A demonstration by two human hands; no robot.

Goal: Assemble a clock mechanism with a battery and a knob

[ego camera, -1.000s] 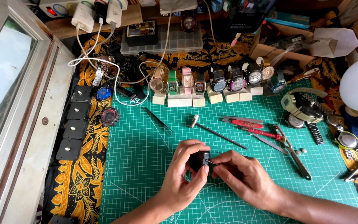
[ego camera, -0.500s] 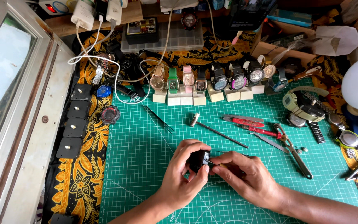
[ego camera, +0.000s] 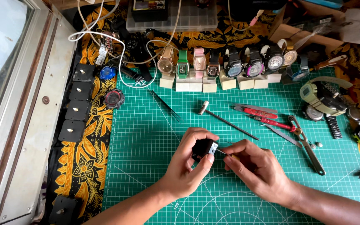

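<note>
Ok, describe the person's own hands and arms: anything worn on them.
Both hands are bare: the left hand and right hand show no gloves, rings, or bands. Both forearms are uncovered as far as the frame edge, with no sleeves, cuffs or wristwatch in view.

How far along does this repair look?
Done: watches stand lined up on blocks. In hand: the left hand grips a small black block while the right hand presses a thin tool against it. Left: the block is unopened, and loose watches wait at right.
</note>
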